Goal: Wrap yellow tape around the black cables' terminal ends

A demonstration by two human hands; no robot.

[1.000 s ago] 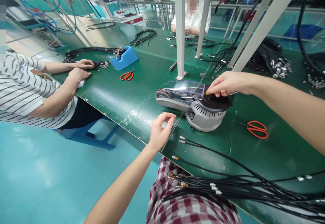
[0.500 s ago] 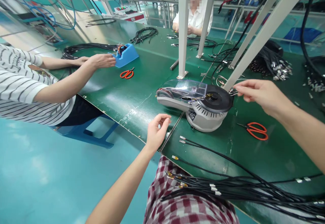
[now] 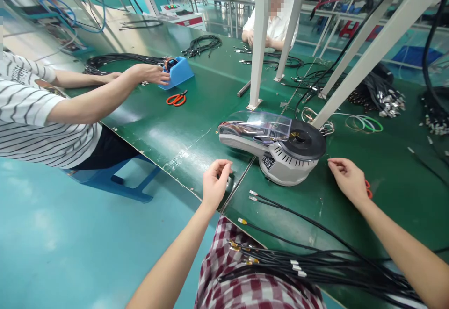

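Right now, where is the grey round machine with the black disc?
In the head view, the grey round machine stands right of centre on the green tabletop, between the bare left hand and bare right hand, slightly beyond both.

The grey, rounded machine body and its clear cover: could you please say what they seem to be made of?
Grey, rounded machine body: probably moulded plastic, matte, judging by its even colour and soft shading. Clear, angular cover: likely glossy transparent plastic, as it catches highlights and shows parts beneath.
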